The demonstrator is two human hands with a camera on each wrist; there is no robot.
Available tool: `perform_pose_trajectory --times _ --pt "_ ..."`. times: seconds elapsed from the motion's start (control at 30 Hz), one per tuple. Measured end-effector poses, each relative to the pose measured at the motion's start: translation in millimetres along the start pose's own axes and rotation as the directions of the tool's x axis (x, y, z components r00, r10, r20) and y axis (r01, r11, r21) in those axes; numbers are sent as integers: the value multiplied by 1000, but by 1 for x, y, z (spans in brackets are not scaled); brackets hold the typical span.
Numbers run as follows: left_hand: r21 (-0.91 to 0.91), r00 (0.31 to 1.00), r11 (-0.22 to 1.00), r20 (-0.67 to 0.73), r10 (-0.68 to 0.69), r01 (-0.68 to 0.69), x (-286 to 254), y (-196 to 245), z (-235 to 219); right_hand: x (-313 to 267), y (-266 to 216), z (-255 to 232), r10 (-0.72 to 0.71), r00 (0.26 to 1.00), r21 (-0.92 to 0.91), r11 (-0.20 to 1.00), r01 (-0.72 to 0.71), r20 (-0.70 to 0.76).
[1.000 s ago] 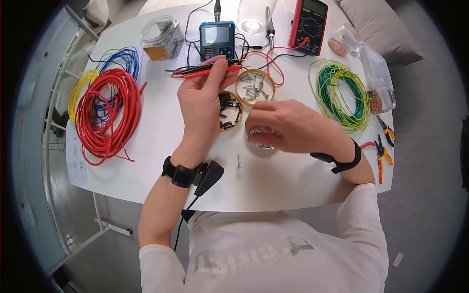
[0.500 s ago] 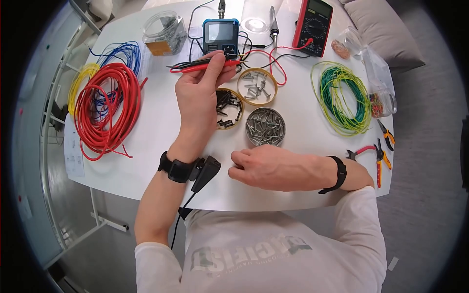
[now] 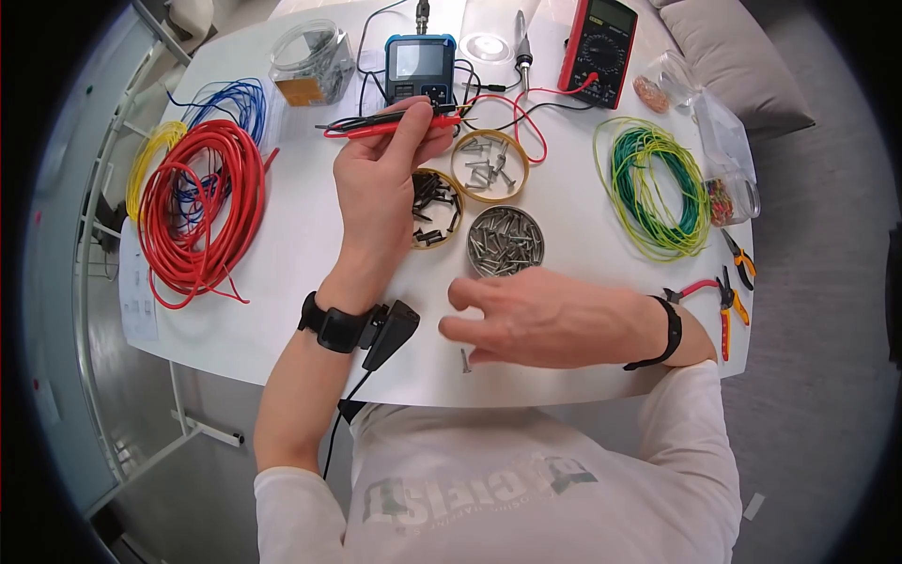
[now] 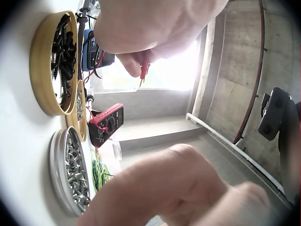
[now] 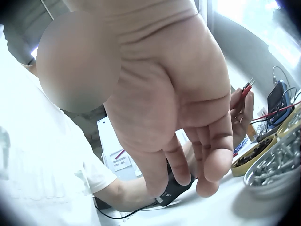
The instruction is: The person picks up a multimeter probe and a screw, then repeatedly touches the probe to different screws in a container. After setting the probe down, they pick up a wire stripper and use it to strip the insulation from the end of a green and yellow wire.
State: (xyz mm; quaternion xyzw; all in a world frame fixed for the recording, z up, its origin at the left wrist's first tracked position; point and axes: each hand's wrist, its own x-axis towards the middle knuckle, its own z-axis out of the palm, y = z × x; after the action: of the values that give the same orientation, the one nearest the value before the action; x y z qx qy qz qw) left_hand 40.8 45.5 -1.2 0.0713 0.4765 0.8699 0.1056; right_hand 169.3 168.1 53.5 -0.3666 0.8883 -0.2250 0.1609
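Note:
My left hand (image 3: 378, 193) holds the red and black test probes (image 3: 376, 130), pinched between thumb and fingers above the table; a red probe tip (image 4: 145, 70) shows in the left wrist view. Over the front part of the table, my right hand (image 3: 554, 320) has its fingers loosely bent and apart, with nothing seen between them in the right wrist view (image 5: 174, 94). A single silver screw (image 3: 465, 361) is just beside its fingertips, near the table's front edge. Behind that hand stands a round metal tin (image 3: 505, 242) of silver screws.
Two yellow-rimmed dishes hold dark screws (image 3: 434, 202) and silver screws (image 3: 489, 172). A blue-framed tester (image 3: 420, 61) and red multimeter (image 3: 598, 52) stand behind. Red wire (image 3: 202, 216) is coiled left, green wire (image 3: 658, 188) right, near pliers (image 3: 725, 315).
My right hand has moved from over the tin towards the front edge, and its fingers have spread. The lone screw now shows closer to that edge. My left hand still holds the probes.

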Motion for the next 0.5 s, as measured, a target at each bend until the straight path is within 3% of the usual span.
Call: perform_pose_trajectory --times 0.07,0.13,0.2,0.5 --pt "1 1000 1000 1 0 0 0 -1 0 1 -5 16 -170 984 -80 982 174 47" --pt "3 1000 1000 2 0 0 0 -2 -1 3 -10 32 -197 976 -133 969 208 90" --pt "12 1000 1000 15 0 0 1 -4 -2 6 -10 47 -289 956 -140 946 293 44" --pt "25 1000 1000 -14 -8 8 0 0 -1 3 -9 50 -217 976 -215 952 218 28"
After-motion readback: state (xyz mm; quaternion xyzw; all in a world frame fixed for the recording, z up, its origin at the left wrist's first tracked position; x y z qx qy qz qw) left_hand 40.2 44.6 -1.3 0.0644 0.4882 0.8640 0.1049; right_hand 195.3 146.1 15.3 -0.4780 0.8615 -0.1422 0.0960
